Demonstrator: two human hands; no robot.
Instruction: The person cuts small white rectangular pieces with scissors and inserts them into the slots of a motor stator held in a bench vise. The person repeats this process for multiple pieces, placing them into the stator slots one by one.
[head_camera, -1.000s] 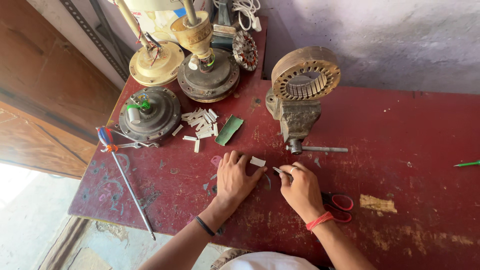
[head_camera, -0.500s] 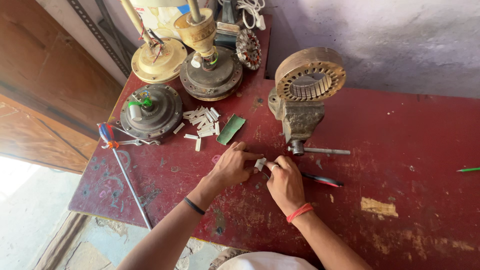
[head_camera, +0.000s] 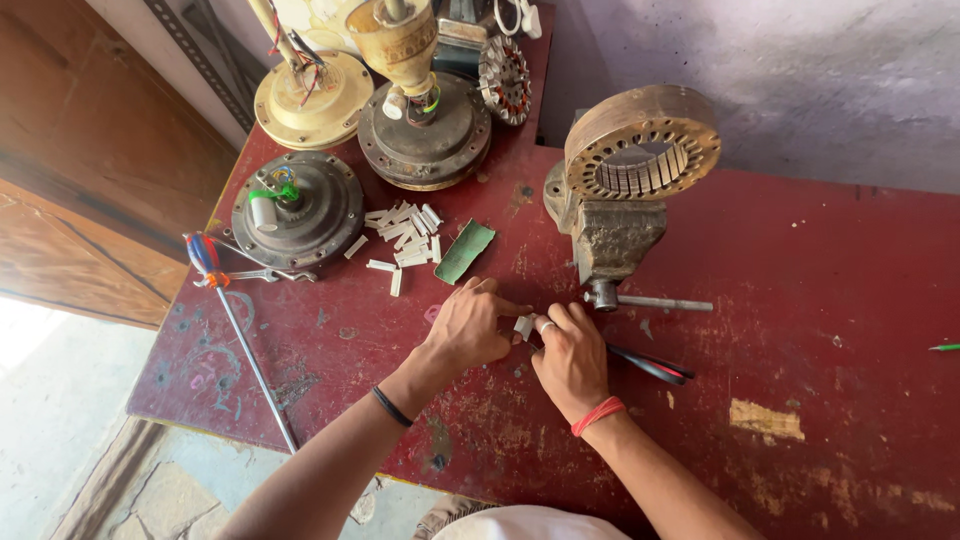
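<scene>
My left hand (head_camera: 468, 326) and my right hand (head_camera: 572, 358) meet over the red bench (head_camera: 820, 300), both pinching a small white paper strip (head_camera: 524, 325) between their fingertips. Scissors (head_camera: 650, 364) with dark handles lie partly under my right hand; I cannot tell whether the hand grips them. A pile of several folded white strips (head_camera: 405, 235) and a green sheet piece (head_camera: 465, 251) lie just beyond my left hand. A round slotted stator core (head_camera: 640, 145) sits clamped in a bench vise (head_camera: 610, 240) above my right hand.
Three fan motor housings (head_camera: 297, 208) (head_camera: 425, 130) (head_camera: 312, 98) stand at the back left. A long metal rod (head_camera: 255, 365) with a taped handle and a wrench (head_camera: 262, 275) lie at the left. The vise handle (head_camera: 650, 301) sticks out to the right. A green pen tip (head_camera: 944, 347) shows at the right edge.
Both hands have come together from flat on the bench and now hold the white strip between them. The scissors have shifted left under my right hand.
</scene>
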